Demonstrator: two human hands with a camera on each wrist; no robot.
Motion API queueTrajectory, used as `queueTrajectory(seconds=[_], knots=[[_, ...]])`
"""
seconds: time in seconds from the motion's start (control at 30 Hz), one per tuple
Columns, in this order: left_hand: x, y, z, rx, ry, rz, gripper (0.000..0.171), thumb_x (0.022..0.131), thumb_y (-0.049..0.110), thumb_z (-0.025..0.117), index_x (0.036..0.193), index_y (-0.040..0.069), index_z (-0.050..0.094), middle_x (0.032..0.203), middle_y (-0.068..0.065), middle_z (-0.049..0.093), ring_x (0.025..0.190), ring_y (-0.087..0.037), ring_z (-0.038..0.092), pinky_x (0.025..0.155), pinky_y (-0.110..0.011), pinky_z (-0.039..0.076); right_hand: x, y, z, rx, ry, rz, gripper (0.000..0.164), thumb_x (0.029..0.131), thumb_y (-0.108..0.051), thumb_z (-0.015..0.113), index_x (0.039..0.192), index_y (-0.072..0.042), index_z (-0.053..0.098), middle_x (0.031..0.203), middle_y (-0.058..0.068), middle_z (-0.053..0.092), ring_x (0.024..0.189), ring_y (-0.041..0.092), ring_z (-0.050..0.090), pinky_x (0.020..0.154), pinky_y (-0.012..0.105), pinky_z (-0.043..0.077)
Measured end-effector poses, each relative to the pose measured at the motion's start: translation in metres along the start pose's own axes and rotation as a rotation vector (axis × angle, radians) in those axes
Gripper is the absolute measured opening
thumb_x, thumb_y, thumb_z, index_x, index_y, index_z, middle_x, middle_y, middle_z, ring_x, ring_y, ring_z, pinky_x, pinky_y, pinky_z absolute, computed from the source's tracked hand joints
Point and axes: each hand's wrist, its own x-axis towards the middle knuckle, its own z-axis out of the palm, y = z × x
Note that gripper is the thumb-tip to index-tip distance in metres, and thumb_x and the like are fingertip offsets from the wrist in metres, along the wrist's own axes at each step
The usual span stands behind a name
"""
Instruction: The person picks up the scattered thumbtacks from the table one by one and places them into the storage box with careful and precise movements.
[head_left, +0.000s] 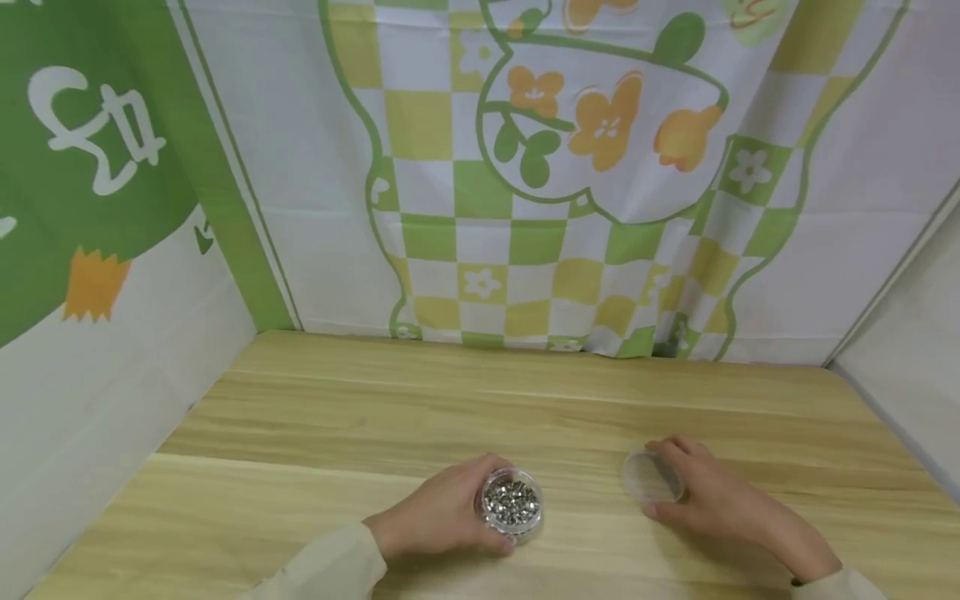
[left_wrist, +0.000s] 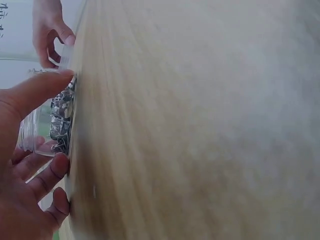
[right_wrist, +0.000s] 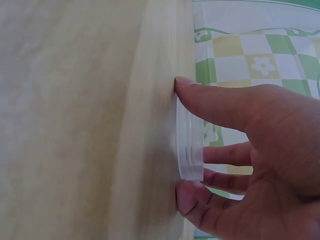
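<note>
A clear round jar (head_left: 513, 502) of small shiny metal pieces (left_wrist: 62, 112) stands uncapped on the wooden table. My left hand (head_left: 457, 510) grips it from the left, thumb on one side and fingers curled round the other. To the right, my right hand (head_left: 708, 492) holds a translucent round lid (head_left: 652, 477) by its edge, between thumb and fingers. In the right wrist view the lid (right_wrist: 190, 142) lies flat at the tabletop, its ridged rim showing. The metal pieces fill the lower part of the jar, as the left wrist view shows.
The wooden table (head_left: 337, 400) reaches back to a hanging cloth (head_left: 480, 242) with checks and flowers. A green and white printed cloth (head_left: 150, 250) hangs along the left side, and a pale wall (head_left: 915, 383) borders the right.
</note>
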Motion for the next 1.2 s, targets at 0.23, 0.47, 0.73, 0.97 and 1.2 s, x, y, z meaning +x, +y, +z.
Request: queueTrajectory(seconds=[0.23,0.47,0.73,0.97,1.2], knots=[[0.002,0.002,0.001,-0.040,0.023,-0.012,0.075,0.062,0.041,0.087,0.126,0.022,0.054,0.118,0.008,0.065,0.109,-0.013,0.060,0.098,-0.038,0.050,0.001,-0.004,-0.002,0.005,-0.013,0.029,0.075,0.079,-0.048,0.075,0.133,-0.002,0.049,0.127,0.018,0.053,0.113,0.035,0.054,0.085,0.051,0.054],[0.001,0.003,0.000,-0.049,0.041,-0.023,0.075,0.060,0.036,0.088,0.125,0.022,0.054,0.118,0.005,0.065,0.109,-0.017,0.061,0.097,-0.040,0.051,0.005,-0.005,-0.002,0.020,-0.011,0.043,0.075,0.079,-0.046,0.076,0.133,-0.003,0.048,0.128,0.020,0.051,0.115,0.037,0.053,0.087,0.052,0.053],[0.007,0.006,0.004,0.010,0.027,-0.035,0.077,0.059,0.039,0.087,0.126,0.022,0.054,0.119,0.008,0.065,0.109,-0.015,0.061,0.097,-0.041,0.051,0.005,-0.007,-0.003,-0.011,0.040,-0.012,0.075,0.074,-0.037,0.082,0.132,-0.002,0.049,0.120,0.013,0.056,0.106,0.027,0.057,0.083,0.042,0.054],[0.008,0.008,0.001,0.046,0.017,-0.051,0.077,0.059,0.041,0.087,0.126,0.023,0.054,0.120,0.009,0.064,0.110,-0.015,0.061,0.098,-0.043,0.050,0.008,-0.024,-0.003,-0.034,0.134,-0.126,0.077,0.070,-0.022,0.085,0.134,0.002,0.048,0.114,0.007,0.060,0.090,0.014,0.059,0.070,0.025,0.053],[0.010,0.009,0.000,0.058,0.000,-0.048,0.079,0.058,0.041,0.087,0.127,0.023,0.054,0.120,0.010,0.064,0.108,-0.013,0.062,0.096,-0.041,0.051,0.013,-0.048,-0.009,0.008,0.105,-0.120,0.077,0.070,-0.018,0.085,0.136,-0.004,0.048,0.122,0.012,0.060,0.089,0.017,0.060,0.064,0.020,0.050]])
